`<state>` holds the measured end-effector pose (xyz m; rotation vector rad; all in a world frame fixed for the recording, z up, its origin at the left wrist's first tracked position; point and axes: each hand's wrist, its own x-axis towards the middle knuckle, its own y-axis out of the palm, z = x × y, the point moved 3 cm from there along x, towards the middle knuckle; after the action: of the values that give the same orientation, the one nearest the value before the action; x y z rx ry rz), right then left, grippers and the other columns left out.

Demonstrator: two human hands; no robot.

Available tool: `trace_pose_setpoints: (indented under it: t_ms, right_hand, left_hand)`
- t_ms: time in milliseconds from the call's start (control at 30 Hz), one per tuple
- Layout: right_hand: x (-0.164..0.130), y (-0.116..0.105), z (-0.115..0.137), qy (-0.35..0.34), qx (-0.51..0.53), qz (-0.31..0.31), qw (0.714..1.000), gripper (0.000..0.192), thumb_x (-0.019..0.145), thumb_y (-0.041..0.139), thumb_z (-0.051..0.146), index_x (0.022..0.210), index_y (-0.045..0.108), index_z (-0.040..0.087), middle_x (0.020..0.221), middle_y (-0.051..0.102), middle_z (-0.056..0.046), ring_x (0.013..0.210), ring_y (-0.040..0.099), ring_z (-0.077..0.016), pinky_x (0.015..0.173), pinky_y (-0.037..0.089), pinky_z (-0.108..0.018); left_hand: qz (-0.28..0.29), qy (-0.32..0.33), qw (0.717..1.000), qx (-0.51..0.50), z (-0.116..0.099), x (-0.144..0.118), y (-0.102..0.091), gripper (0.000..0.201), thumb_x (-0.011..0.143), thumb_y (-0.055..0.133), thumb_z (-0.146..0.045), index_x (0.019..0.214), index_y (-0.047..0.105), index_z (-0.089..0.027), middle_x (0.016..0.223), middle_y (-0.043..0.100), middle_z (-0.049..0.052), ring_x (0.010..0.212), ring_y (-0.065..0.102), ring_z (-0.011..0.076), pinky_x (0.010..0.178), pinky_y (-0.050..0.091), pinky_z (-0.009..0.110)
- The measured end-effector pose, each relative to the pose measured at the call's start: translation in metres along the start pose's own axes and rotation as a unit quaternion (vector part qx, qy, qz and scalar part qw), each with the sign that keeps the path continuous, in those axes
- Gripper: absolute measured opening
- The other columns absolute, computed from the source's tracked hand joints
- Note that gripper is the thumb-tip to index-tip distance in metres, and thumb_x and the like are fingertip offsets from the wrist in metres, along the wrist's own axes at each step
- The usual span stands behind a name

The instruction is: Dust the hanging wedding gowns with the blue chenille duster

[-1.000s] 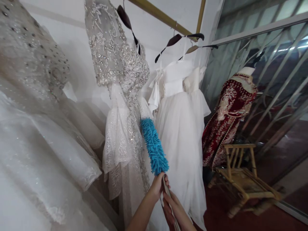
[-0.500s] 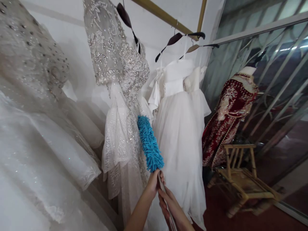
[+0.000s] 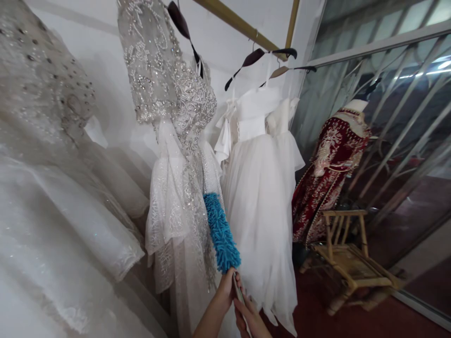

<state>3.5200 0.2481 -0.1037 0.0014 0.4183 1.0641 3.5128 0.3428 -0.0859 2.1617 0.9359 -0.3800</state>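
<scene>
1. Head view: left hand (image 3: 225, 290) and right hand (image 3: 247, 315) both grip the duster handle (image 3: 238, 293), stacked for control.
2. Blue chenille duster (image 3: 220, 231), shaggy and oblong, lies against the beaded gown (image 3: 179, 155), between it and the white tulle dress (image 3: 260, 188).
3. Both dresses hang from the brass rail (image 3: 239, 23); a bamboo chair (image 3: 347, 256) stands beside them.

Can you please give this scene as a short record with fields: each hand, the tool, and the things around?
left hand: closed on the duster handle, just under the head
right hand: on the handle, lower down
tool: blue duster, head against the beaded dress
beside it: plain white dress on a hanger
right side: red embroidered garment on a mannequin, bamboo chair
</scene>
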Motion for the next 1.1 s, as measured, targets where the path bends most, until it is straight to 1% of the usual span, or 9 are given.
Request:
trace_pose_setpoints:
  t_ms: [133, 267, 333, 433, 567, 700, 900, 1000, 1100]
  right_hand:
    - [-0.008, -0.006, 0.015, -0.029, 0.022, -0.052, 0.998, 0.083, 0.067, 0.072, 0.073, 0.127, 0.06, 0.018, 0.046, 0.051, 0.008, 0.033, 0.047, -0.013, 0.033, 0.036, -0.023]
    - [-0.008, 0.001, 0.044, -0.049, 0.038, -0.021, 0.998, 0.089, 0.068, 0.07, 0.076, 0.131, 0.054, 0.016, 0.042, 0.047, 0.012, 0.028, 0.038, -0.0105, 0.028, 0.03, -0.021]
    - [-0.007, 0.008, 0.062, -0.06, 0.044, 0.007, 0.997, 0.088, 0.069, 0.07, 0.076, 0.129, 0.052, 0.015, 0.039, 0.043, 0.014, 0.026, 0.036, -0.0098, 0.027, 0.029, -0.019]
    - [-0.006, 0.022, 0.09, -0.085, 0.056, 0.035, 0.994, 0.077, 0.069, 0.07, 0.077, 0.115, 0.054, 0.018, 0.04, 0.043, 0.015, 0.026, 0.034, -0.0076, 0.026, 0.028, -0.018]
    - [-0.004, 0.037, 0.109, -0.104, 0.057, 0.053, 0.992, 0.068, 0.069, 0.071, 0.076, 0.103, 0.052, 0.021, 0.041, 0.043, 0.016, 0.024, 0.031, -0.0055, 0.025, 0.025, -0.016]
    - [0.003, 0.042, 0.095, -0.074, 0.045, 0.044, 0.995, 0.074, 0.067, 0.071, 0.077, 0.109, 0.051, 0.019, 0.04, 0.044, 0.016, 0.024, 0.031, -0.0059, 0.024, 0.027, -0.016]
    - [0.012, 0.034, 0.046, -0.022, 0.044, 0.026, 0.998, 0.096, 0.058, 0.07, 0.082, 0.123, 0.048, 0.015, 0.036, 0.043, 0.016, 0.022, 0.031, -0.0083, 0.023, 0.028, -0.019]
    - [0.009, 0.027, 0.027, -0.017, 0.045, 0.006, 0.999, 0.095, 0.061, 0.069, 0.08, 0.127, 0.048, 0.015, 0.038, 0.045, 0.015, 0.023, 0.032, -0.008, 0.024, 0.027, -0.018]
    - [0.0, 0.017, 0.019, -0.032, 0.036, -0.021, 0.999, 0.092, 0.069, 0.067, 0.078, 0.133, 0.047, 0.014, 0.041, 0.047, 0.013, 0.025, 0.032, -0.0074, 0.025, 0.027, -0.018]
  left_hand:
    - [0.026, 0.031, 0.999, 0.026, -0.021, -0.014, 0.017, 0.047, 0.071, 0.072, -0.051, 0.052, 0.038, -0.025, 0.045, 0.034, -0.004, 0.044, 0.038, 0.0117, 0.053, 0.036, 0.028]
    - [0.092, 0.073, 0.992, 0.047, -0.055, -0.035, 0.038, 0.046, 0.062, 0.07, -0.058, 0.055, 0.041, -0.024, 0.046, 0.035, -0.007, 0.045, 0.039, 0.0098, 0.053, 0.037, 0.026]
    - [0.116, 0.096, 0.987, 0.048, -0.074, -0.046, 0.047, 0.046, 0.06, 0.07, -0.06, 0.058, 0.042, -0.024, 0.047, 0.038, -0.008, 0.045, 0.039, 0.0091, 0.054, 0.037, 0.026]
    - [0.14, 0.131, 0.98, 0.049, -0.097, -0.056, 0.055, 0.046, 0.062, 0.07, -0.061, 0.06, 0.042, -0.024, 0.049, 0.039, -0.008, 0.046, 0.04, 0.0085, 0.054, 0.038, 0.025]
    - [0.132, 0.152, 0.979, 0.043, -0.113, -0.056, 0.051, 0.05, 0.059, 0.072, -0.063, 0.06, 0.041, -0.024, 0.049, 0.038, -0.009, 0.045, 0.039, 0.0082, 0.054, 0.037, 0.025]
    - [0.11, 0.126, 0.986, 0.024, -0.101, -0.042, 0.032, 0.051, 0.058, 0.073, -0.063, 0.059, 0.04, -0.024, 0.047, 0.037, -0.009, 0.045, 0.037, 0.008, 0.054, 0.036, 0.025]
    - [0.086, 0.068, 0.994, 0.007, -0.06, -0.018, 0.005, 0.045, 0.064, 0.069, -0.057, 0.057, 0.039, -0.024, 0.046, 0.036, -0.008, 0.045, 0.036, 0.0079, 0.054, 0.034, 0.024]
    - [0.077, 0.026, 0.997, -0.009, -0.044, -0.015, 0.001, 0.04, 0.069, 0.069, -0.05, 0.059, 0.041, -0.023, 0.048, 0.038, -0.009, 0.044, 0.037, 0.0082, 0.055, 0.035, 0.024]
    - [0.081, -0.01, 0.997, -0.008, -0.035, -0.015, 0.007, 0.038, 0.069, 0.07, -0.045, 0.059, 0.04, -0.023, 0.047, 0.037, -0.009, 0.043, 0.038, 0.0081, 0.054, 0.034, 0.024]
